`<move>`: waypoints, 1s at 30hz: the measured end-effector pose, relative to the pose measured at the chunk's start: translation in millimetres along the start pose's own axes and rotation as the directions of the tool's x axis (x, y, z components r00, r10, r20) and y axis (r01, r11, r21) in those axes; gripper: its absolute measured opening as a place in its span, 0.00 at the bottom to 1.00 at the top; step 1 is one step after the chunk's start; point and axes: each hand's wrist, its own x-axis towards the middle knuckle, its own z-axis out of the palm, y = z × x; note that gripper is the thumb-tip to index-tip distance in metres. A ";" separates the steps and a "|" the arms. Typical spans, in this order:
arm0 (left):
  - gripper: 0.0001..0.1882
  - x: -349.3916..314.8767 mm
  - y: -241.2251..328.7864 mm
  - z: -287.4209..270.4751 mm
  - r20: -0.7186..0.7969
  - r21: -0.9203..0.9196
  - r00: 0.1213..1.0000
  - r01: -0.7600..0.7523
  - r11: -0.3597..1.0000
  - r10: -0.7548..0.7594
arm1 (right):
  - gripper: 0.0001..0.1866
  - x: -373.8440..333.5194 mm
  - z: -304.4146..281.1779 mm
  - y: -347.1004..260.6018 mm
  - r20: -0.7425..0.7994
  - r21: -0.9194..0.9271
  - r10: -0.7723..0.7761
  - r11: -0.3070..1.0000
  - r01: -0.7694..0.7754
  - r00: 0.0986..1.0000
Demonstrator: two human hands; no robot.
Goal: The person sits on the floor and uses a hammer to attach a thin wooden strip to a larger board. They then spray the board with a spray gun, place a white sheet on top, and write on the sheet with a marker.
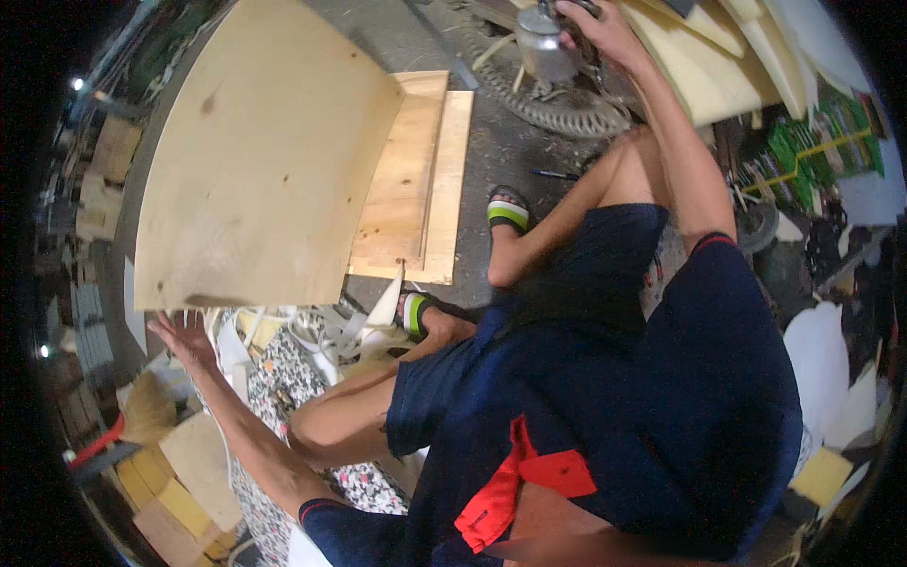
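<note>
A large pale plywood board (265,161) is raised at a slant on the left, above the floor. My left hand (186,342) is at its near lower corner, fingers against the edge and their tips partly hidden by it. At the top right, my right hand (605,30) is closed around the handle of a spray gun with a round metal cup (548,47). The gun is off to the right of the board, near my knee. Beside the raised board, flat wooden boards (402,189) lie overlapping on the floor.
A coiled air hose (567,118) lies below the spray gun. Yellow foam sheets (704,71) are piled at the upper right, and green packs (817,151) lie below them. Speckled foam (283,378) and white strips (326,335) are by my left leg. A pen (555,174) rests on the floor.
</note>
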 end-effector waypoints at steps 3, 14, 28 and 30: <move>0.47 18.9 1.7 3.5 0.135 0.019 0.989 -0.069 0.997 0.065 | 0.11 37.2 -50.2 45.1 0.042 -0.213 -0.171 0.961 0.176 0.984; 0.54 16.0 5.8 -3.7 -0.046 0.135 0.990 0.138 0.981 -0.133 | 0.20 28.9 -151.4 178.5 -0.017 -0.028 0.154 0.988 -0.154 0.988; 0.59 -33.3 -93.1 -31.9 -0.480 -0.341 0.648 0.483 0.807 -0.591 | 0.21 -60.6 -132.7 197.1 -0.056 0.175 0.323 0.935 -0.309 0.945; 0.54 -47.0 -107.8 -18.7 -0.345 -0.308 0.732 0.503 0.807 -0.588 | 0.23 -76.4 -126.3 222.9 -0.224 -0.099 0.309 0.937 -0.336 0.924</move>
